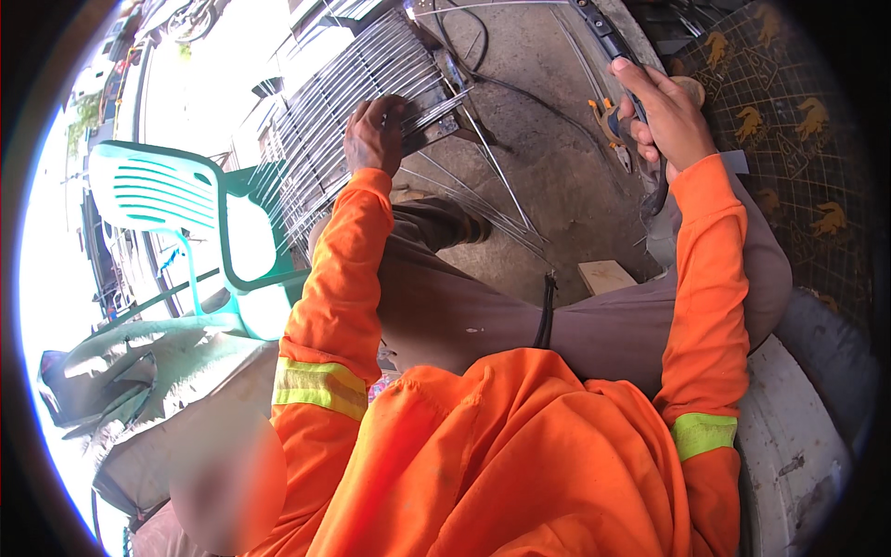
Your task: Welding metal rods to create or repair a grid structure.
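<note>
My right hand is wrapped round the black handle of a welding electrode holder at the upper right. A thin welding rod reaches leftward from the holder, with a small bright glow at its far end. Below my right hand hangs the holder's black cable. At the upper left, my left hand lies with curled fingers at the near edge of a rack of thin parallel metal rods. The fingers are in shadow, and what they grip is hidden.
Loose metal rods lean and lie near my left foot. Pliers with orange handles lie on the concrete floor, beside my right foot. A green plastic chair stands left. A black cable crosses the floor; a wood block lies between my legs.
</note>
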Available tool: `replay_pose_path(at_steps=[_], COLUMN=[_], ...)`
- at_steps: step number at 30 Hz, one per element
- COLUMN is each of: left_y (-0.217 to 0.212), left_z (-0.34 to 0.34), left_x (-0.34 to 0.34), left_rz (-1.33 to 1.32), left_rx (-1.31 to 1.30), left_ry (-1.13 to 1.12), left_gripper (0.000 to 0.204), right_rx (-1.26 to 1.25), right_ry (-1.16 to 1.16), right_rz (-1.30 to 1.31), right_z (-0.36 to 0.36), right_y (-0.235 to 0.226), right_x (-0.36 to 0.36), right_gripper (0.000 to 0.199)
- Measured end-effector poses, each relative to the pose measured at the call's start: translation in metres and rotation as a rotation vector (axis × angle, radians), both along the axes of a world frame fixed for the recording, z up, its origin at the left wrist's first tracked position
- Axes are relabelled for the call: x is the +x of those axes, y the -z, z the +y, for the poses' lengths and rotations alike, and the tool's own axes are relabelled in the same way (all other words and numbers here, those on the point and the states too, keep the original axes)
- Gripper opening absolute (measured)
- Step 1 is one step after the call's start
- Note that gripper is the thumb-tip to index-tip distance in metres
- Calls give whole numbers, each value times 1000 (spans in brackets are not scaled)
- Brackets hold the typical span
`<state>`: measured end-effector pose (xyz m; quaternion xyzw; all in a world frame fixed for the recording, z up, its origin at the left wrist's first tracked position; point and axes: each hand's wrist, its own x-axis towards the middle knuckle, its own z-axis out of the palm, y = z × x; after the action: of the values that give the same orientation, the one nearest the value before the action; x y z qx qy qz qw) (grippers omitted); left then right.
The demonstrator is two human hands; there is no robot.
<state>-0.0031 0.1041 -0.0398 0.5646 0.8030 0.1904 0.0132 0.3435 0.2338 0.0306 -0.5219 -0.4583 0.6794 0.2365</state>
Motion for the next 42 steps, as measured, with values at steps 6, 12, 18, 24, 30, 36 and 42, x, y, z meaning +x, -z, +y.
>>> replay_pose_path(at_steps=[6, 12, 18, 24, 30, 36, 42], left_y=[0, 0, 4, 5, 6, 6, 19], left_z=[2, 0, 0, 0, -2, 2, -1], left_x=[0, -4, -6, -6, -7, -8, -26], left_rz=[6, 15, 1, -12, 64, 11, 40], left_rx=[-20, 14, -8, -17, 33, 6, 43], left_ry=[-15, -4, -7, -1, 23, 10, 84], left_gripper=[13, 13, 14, 16, 14, 15, 14], right_rx=[14, 32, 24, 30, 163, 310, 402], right_ry=[42, 22, 0, 3, 72, 176, 77], right_rz=[-10, 1, -14, -10, -164, -276, -302], right_z=[1, -1, -6, -7, -43, -150, -161], right_y=[3, 7, 4, 2, -16, -32, -20], right_x=[0, -1, -3, -4, 13, 71, 81], right_gripper=[43, 41, 39, 39, 40, 38, 40])
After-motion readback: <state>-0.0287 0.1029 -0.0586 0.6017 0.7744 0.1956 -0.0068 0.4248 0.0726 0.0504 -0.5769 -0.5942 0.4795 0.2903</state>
